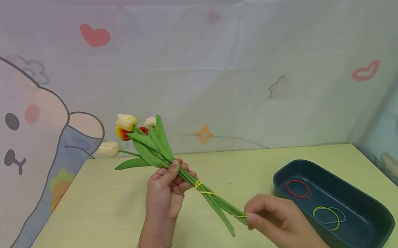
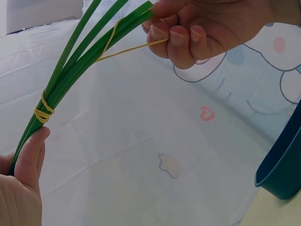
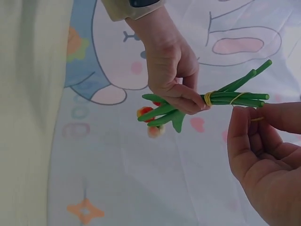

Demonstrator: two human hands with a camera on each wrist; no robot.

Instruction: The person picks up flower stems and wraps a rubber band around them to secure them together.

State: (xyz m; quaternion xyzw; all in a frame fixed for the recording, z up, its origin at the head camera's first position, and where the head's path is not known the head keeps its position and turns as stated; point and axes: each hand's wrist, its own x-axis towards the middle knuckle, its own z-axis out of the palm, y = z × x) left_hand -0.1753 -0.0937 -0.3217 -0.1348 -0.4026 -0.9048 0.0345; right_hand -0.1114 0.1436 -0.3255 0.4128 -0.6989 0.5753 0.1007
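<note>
A bunch of artificial tulips [image 1: 149,147], with white, yellow and red-orange heads, slants above the table in the head view. My left hand [image 1: 165,195] grips its green stems below the leaves. Just beyond those fingers, a yellow rubber band [image 2: 43,113] is wound several times round the stems. One loop runs on to the stem ends, where my right hand [image 1: 285,221] pinches it between thumb and fingers. In the left wrist view that loop is pulled taut away from the stems [image 2: 77,68]. The right thumb and fingertips lie close against the cut ends.
A dark blue tray [image 1: 347,188] stands on the table's right side. Inside lie a red rubber band [image 1: 298,189] and some yellow and light blue bands [image 1: 329,216]. Behind the pale table [image 1: 95,221] hangs a printed cloth backdrop [image 1: 194,57].
</note>
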